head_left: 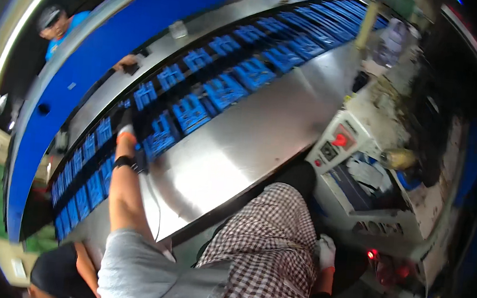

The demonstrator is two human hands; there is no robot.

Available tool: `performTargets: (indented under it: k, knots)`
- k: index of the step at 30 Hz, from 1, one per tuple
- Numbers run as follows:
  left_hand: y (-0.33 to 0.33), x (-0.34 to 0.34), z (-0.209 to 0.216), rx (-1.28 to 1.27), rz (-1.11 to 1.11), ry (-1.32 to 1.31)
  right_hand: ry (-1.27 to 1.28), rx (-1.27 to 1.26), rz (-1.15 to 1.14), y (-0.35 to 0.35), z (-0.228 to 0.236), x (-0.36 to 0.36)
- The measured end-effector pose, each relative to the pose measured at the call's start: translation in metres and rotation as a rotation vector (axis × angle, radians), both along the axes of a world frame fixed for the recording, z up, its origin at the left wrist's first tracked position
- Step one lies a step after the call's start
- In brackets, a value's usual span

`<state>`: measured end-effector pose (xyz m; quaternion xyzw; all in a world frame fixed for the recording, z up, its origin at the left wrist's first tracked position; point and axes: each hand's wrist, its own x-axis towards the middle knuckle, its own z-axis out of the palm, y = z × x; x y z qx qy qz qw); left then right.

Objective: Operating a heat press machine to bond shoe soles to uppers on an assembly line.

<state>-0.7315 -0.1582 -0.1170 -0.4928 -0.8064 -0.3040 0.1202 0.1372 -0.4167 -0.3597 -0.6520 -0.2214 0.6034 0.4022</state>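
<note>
Fingers: our left hand (125, 123) wears a dark glove with an orange cuff; the fingers lie on the belt among the blue trays, and we cannot tell whether they are closed on one or flat.
Right fingers: our right hand (327, 251), in a white glove, hangs low beside the checked apron (263, 253); its fingers look loosely curled around nothing.
Trays: blue trays (189, 112) run in two rows along the dark belt (158, 94); the nearest one sits just beside our left hand. What they carry is too blurred to tell.
Surface: a bare steel table (238, 149) borders the belt on our side, a blue wall (112, 41) on the far side.
Room: a control box with a red button (339, 140) stands at the right; another person in a blue shirt (62, 26) works across the belt.
Arm pose: our left arm reaches straight out over the steel; the right one hangs at our side.
</note>
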Motion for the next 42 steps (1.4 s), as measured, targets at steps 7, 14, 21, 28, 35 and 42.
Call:
performTargets:
  k: [7, 14, 21, 28, 35, 42]
  knots:
    - [0.023, -0.004, -0.039, -0.026, -0.261, -0.871, -0.228, 0.064, 0.059, -0.004, -0.021, -0.001]
    - [-0.018, 0.048, -0.028, 0.121, -0.349, -1.709, -0.261, 0.058, 0.006, 0.008, 0.043, -0.006]
    - [-0.048, 0.245, 0.043, 0.316, -0.541, -1.703, 0.157, 0.417, 0.21, 0.064, 0.247, -0.047]
    - [-0.006, 0.465, 0.125, -0.204, -1.275, -2.167, 0.228, 0.862, 0.44, 0.137, 0.386, -0.088]
    - [-0.003, 0.634, 0.185, -0.464, -1.448, -2.145, 0.019, 1.041, 0.07, 0.158, 0.436, -0.059]
    - [0.045, 0.675, 0.239, -0.08, -1.768, -1.284, 0.513, 0.773, -0.076, 0.174, 0.51, 0.032]
